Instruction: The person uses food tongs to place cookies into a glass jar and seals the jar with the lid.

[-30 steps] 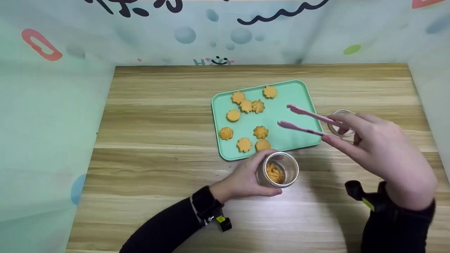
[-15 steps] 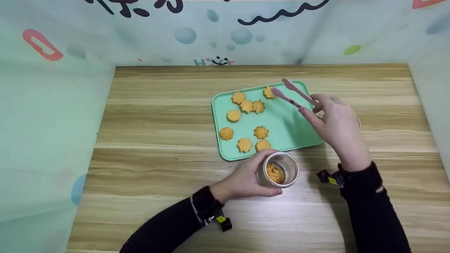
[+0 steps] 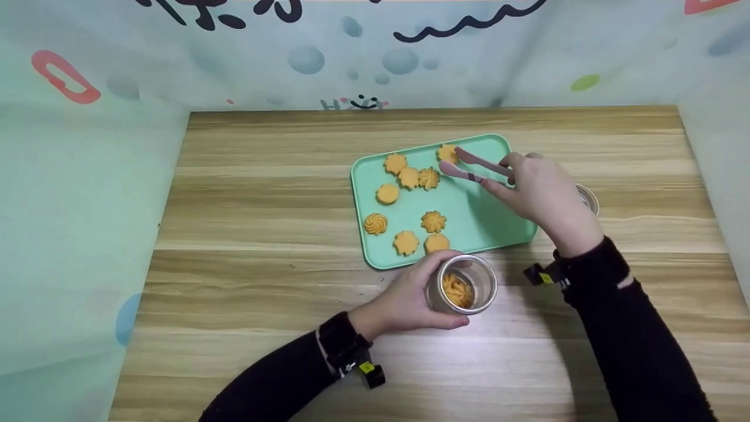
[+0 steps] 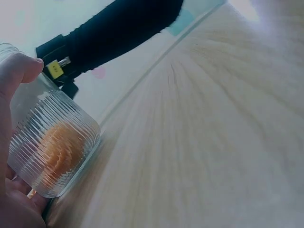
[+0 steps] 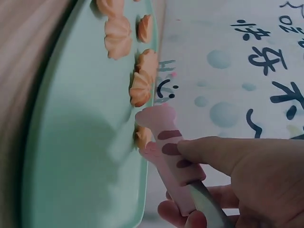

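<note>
My left hand (image 3: 410, 302) grips a clear glass jar (image 3: 487, 284), its mouth facing up. Swirled cookies (image 3: 457, 291) lie at its bottom; the left wrist view shows them through the ribbed glass (image 4: 33, 111). My right hand (image 3: 542, 193) holds pink tongs (image 3: 483, 162) over the green tray (image 3: 492, 220). The tongs' tips are parted, beside the cookie (image 3: 446, 153) at the tray's far edge. In the right wrist view, the tongs (image 5: 164, 128) partly cover that cookie (image 5: 141, 137); whether they touch it I cannot tell.
Several more cookies (image 3: 433, 221) are spread over the tray's left and middle. A round, clear rimmed object (image 3: 589, 199) stands right of the tray, partly hidden by my right hand. A printed curtain (image 3: 258, 64) hangs behind the wooden table (image 3: 263, 193).
My right hand has moved left and away from me with the tongs, from the tray's right side to the far cookie. The left hand and jar have stayed put.
</note>
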### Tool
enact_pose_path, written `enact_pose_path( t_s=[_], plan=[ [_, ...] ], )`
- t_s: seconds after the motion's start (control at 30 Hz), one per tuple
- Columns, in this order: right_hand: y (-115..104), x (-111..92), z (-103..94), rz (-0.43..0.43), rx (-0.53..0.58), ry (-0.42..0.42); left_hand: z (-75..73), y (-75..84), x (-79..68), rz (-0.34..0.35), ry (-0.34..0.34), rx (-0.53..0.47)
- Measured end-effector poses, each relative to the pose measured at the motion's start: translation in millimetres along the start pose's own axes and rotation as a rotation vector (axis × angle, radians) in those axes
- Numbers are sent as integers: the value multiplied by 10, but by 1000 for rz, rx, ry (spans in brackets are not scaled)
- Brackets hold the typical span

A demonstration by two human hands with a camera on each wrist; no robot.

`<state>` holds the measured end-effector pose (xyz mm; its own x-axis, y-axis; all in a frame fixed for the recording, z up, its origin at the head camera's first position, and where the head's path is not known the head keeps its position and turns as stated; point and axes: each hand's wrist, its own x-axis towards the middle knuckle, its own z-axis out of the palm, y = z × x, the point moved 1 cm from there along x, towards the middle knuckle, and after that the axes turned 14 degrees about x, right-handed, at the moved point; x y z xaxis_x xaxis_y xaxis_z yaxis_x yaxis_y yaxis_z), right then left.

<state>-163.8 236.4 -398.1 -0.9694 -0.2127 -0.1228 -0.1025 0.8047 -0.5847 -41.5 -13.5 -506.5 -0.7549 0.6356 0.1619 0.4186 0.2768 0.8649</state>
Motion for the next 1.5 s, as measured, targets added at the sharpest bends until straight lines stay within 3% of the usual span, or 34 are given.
enact_pose_path(
  t_s=[0.33, 0.83, 1.27, 1.5],
  plan=[
    [-134, 193, -94, 7, -91, -47, -2, 10, -3, -18, -10, -3],
    [-169, 345, -83, 33, -124, -124, -1, 9, -7, -13, -3, -12],
    [-192, 178, -110, -29, -117, -30, 9, -4, 5, 1, -8, -7],
    [-305, -155, -272, -103, -10, 61, 12, -1, 8, 1, -1, 4]
  ],
)
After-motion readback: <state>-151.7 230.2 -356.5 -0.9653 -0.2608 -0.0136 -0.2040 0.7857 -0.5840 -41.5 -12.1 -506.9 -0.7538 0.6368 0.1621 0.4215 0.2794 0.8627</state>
